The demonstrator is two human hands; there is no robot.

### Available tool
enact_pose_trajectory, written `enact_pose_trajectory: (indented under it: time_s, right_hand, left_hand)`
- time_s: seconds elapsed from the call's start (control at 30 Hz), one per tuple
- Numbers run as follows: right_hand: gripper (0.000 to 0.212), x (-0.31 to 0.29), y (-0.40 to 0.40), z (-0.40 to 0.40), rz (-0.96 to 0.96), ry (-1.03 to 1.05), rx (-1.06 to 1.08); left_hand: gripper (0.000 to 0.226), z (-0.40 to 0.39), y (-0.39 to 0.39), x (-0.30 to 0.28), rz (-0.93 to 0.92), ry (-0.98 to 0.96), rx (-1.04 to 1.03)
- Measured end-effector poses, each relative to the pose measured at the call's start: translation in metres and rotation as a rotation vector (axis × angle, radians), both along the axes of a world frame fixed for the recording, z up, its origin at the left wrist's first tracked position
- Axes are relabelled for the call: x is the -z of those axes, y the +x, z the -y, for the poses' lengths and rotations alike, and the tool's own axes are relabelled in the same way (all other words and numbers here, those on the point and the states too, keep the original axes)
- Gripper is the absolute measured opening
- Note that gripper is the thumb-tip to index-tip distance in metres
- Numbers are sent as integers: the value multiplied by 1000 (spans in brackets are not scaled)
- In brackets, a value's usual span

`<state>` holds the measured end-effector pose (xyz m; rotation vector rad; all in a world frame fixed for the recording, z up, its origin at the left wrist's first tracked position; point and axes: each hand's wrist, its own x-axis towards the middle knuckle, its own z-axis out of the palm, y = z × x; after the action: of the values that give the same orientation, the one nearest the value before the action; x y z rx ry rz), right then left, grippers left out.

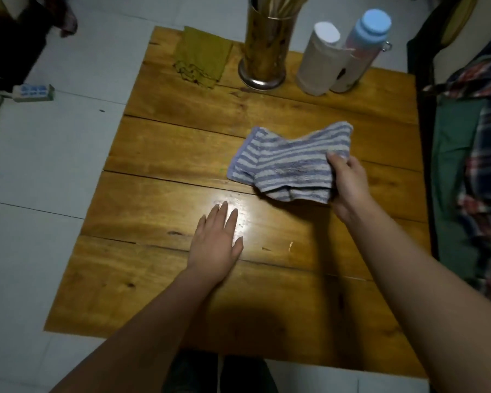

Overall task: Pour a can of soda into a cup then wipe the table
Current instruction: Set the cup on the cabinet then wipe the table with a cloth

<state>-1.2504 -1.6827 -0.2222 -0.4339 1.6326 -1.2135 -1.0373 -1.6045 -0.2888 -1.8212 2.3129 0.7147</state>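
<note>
The left hand (217,239) lies flat, fingers straight, on the wooden surface (159,279); just beyond it the right hand (349,185) pinches one striped towel (284,163) — best spread flat and swept in overlapping strokes. Farther off stand one brass vase (264,49), one paper roll (319,61), one blue-capped bottle (363,43) — no can or cup visible.

Pale tiled floor (40,154), wooden plank table (182,154), dim rm, glare mid-tabletop
</note>
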Motion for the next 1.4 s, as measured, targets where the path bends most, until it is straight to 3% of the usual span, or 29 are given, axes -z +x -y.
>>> enact_pose_trajectory:
  time_s: [0.2,0.4,0.5,0.6,0.67,0.73,0.87,1.0,1.13,1.4]
  right_hand:
    - [23,24,-66,-46,-48,88,189]
    - [23,57,-84,-77,-262,273,113]
    - [25,69,-83,-82,-476,365,75]
    - [42,68,-80,-82,-790,388,-33]
    - [50,61,-77,-81,-1070,305,-158]
    - [49,55,-72,-74,-1217,140,-325]
    - [54,62,-74,-48,-1295,53,-760]
    - [61,71,-78,-35,-1243,149,-966]
    - [59,79,-76,-47,-1318,185,-997]
    - [52,84,-74,-80,-1339,207,-843]
  left_hand:
    - [60,-21,-28,7,13,7,20]
    - [58,-26,-32,12,81,12,46]
    - [57,-26,-33,12,97,4,49]
    - [57,-26,-35,13,110,-2,46]
    - [57,-26,-37,13,105,-1,37]
    - [57,-26,-38,15,105,-9,38]
    - [55,-27,-36,19,112,-48,44]
    - [54,-28,-38,22,111,-67,46]
    - [53,-31,-37,25,105,-119,37]
    - [53,-33,-32,34,105,-156,53]
